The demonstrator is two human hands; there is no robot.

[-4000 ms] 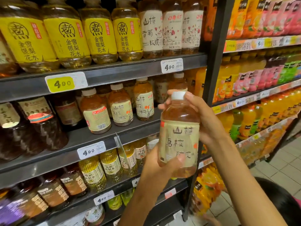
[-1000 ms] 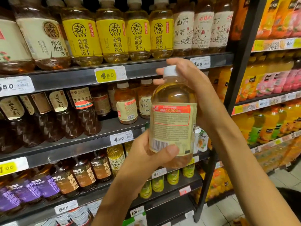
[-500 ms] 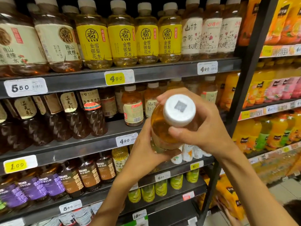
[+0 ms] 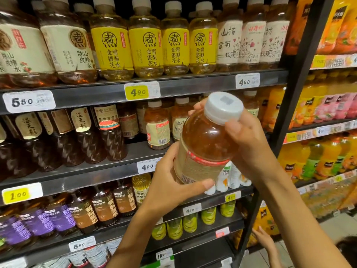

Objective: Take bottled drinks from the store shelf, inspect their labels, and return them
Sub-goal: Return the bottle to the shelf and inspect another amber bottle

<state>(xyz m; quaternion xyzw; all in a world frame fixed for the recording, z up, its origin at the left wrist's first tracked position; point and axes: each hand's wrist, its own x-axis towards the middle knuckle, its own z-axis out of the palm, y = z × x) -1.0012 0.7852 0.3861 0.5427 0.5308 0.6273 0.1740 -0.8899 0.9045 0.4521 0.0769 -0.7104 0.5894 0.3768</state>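
Observation:
I hold an amber drink bottle (image 4: 204, 144) with a white cap and a beige label in front of the second shelf, its cap tilted toward me. My left hand (image 4: 170, 186) grips the lower end, thumb across the label near the barcode. My right hand (image 4: 249, 146) wraps around the shoulder and neck from the right, thumb just below the cap. Matching bottles (image 4: 157, 125) stand on the shelf behind it.
Dark metal shelves (image 4: 173, 88) carry rows of yellow-labelled bottles (image 4: 144, 45), dark tea bottles (image 4: 81, 136) and white price tags (image 4: 29, 101). A black upright (image 4: 293, 78) divides off juice shelves at right. Another person's hand (image 4: 264, 240) reaches in at bottom right.
The bottle, upright with its back label toward me a second ago, has been tipped so its cap points at me. Over the last half second it rose slightly and leaned right.

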